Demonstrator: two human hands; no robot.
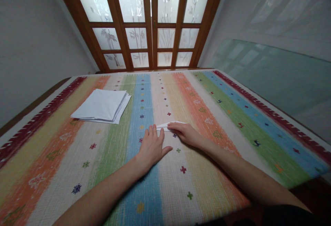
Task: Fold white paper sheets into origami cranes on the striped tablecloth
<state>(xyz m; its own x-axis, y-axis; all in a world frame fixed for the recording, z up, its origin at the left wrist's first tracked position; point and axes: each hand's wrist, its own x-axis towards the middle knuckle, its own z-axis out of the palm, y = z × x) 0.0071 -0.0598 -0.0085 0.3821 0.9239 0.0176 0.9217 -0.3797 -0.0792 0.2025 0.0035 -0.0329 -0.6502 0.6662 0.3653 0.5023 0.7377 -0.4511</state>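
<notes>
A small folded piece of white paper (169,125) lies on the striped, many-coloured tablecloth (103,157) near the middle of the table. My left hand (152,147) rests flat on the cloth with its fingers stretched out, fingertips at the paper's left end. My right hand (186,133) lies over the paper's right part, fingers extended and pressing down on it. Most of the paper is hidden under my two hands.
A stack of white paper sheets (102,106) sits on the cloth at the far left. Beyond the table stands a wooden door with frosted glass panes (151,22). A glass panel (271,71) leans along the right wall. White walls flank both sides.
</notes>
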